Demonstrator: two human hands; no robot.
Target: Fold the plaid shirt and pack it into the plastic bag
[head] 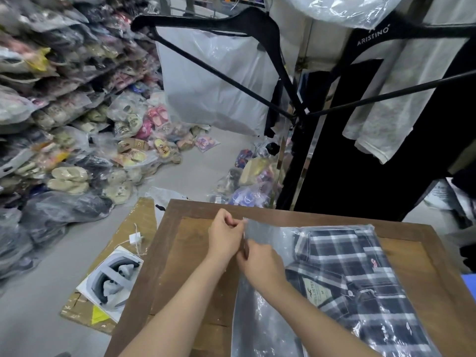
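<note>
glossy plastic bag (260, 318), matt wooden table (195, 253)

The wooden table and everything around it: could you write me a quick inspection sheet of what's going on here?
Surface: wooden table, mostly bare on its left.
Job's things: folded plaid shirt already inside the clear plastic bag.
Clutter: nothing seen on the table besides these.
Hands: left hand and right hand both pinch the bag's open edge.
Cables: white charger and cord on the floor.
Surroundings: bagged slippers piled left, black hangers overhead, cardboard on the floor.
</note>
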